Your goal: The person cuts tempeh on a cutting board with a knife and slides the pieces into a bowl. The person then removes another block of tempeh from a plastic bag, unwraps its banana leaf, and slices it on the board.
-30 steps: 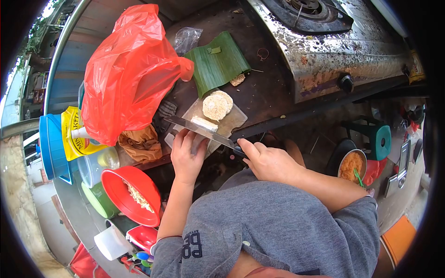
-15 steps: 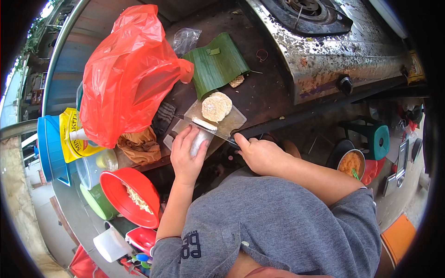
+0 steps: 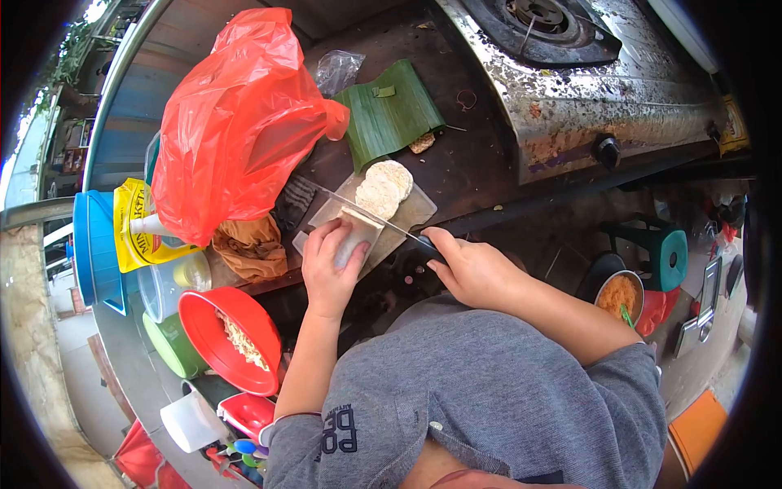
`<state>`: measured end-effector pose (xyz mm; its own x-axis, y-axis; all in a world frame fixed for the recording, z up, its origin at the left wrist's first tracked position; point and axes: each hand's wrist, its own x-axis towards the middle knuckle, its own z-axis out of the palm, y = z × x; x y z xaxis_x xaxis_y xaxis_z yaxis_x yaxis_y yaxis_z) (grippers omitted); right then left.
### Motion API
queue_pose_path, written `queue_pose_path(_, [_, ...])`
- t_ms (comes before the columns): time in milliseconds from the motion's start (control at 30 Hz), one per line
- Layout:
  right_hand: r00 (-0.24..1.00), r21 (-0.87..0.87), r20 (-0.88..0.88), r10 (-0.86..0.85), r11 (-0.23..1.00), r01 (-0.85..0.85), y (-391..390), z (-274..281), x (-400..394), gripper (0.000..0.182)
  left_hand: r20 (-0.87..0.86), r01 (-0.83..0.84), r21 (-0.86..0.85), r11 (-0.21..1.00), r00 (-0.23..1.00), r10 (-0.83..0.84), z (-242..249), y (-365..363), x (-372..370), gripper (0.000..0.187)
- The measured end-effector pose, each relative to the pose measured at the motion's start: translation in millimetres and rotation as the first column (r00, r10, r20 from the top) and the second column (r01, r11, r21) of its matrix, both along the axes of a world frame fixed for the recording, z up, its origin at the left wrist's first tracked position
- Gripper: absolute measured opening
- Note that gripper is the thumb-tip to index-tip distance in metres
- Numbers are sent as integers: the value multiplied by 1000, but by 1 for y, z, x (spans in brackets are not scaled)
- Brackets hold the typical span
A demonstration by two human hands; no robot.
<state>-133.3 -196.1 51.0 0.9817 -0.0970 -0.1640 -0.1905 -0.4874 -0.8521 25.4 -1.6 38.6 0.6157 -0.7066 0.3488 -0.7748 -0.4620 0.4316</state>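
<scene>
My left hand (image 3: 329, 267) is wrapped round a pale tempeh roll (image 3: 352, 244) in clear plastic, holding it down on a whitish cutting board (image 3: 417, 210). In my right hand (image 3: 474, 269) is a knife (image 3: 399, 228) with a black handle. Its long thin blade lies across the far end of the roll, beside the cut face. Just beyond the blade, two round tempeh slices (image 3: 378, 198) overlap on the board. A green banana leaf (image 3: 391, 114) lies behind them, partly covering another tempeh piece (image 3: 422, 143).
A red plastic bag (image 3: 236, 138) stands at the left, near a brown cloth (image 3: 248, 248). A dirty gas stove (image 3: 570, 106) is at the back right. A red bowl (image 3: 195, 326) of pale pieces sits at the lower left. A pan of orange food (image 3: 619, 295) is low at the right.
The knife has risen from down at the roll's end, so more of its blade shows. My right hand has shifted slightly right. My left hand keeps its grip, and the view has moved a little.
</scene>
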Motion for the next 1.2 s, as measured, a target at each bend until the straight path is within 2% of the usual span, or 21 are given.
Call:
queue_pose_path(33, [999,-66,47,4,998,-1,2,2,-3,35,-1,-1,1,1000,1000,1,1,0,-1,34])
queue_pose_path(367, [998,-115,35,45,993,-40,11,10,-11,36,-47,-75,8,997,996,75,3,-4,-5,30])
queue_pose_path(633, [988,-115,-131,87,988,-102,16,13,-2,28,-29,-52,22,998,998,53,2,-5,-4,30])
queue_pose_path(833, [974,-147,-197,115,978,-145,18,0,10,24,-10,-36,26,999,999,36,-1,-2,-2,31])
queue_pose_path(967, [973,-178,-201,112,973,-148,19,-15,17,23,-76,-38,-6,999,996,38,-2,1,-3,34])
queue_pose_path(1067, [970,-163,-217,108,976,-145,12,-12,19,23,-118,-56,-11,998,992,54,-1,4,-5,33])
queue_pose_path(1133, [969,35,-221,110,994,-105,-1,-13,24,24,-132,-69,-4,998,989,68,2,3,-3,32])
queue_pose_path(1167, [988,114,-133,77,992,-62,-5,-27,24,26,-111,-49,19,999,993,50,4,4,-2,32])
queue_pose_path(1200, [992,121,-113,56,992,-42,-8,-26,24,26,-93,-29,42,999,995,33,6,5,-3,32])
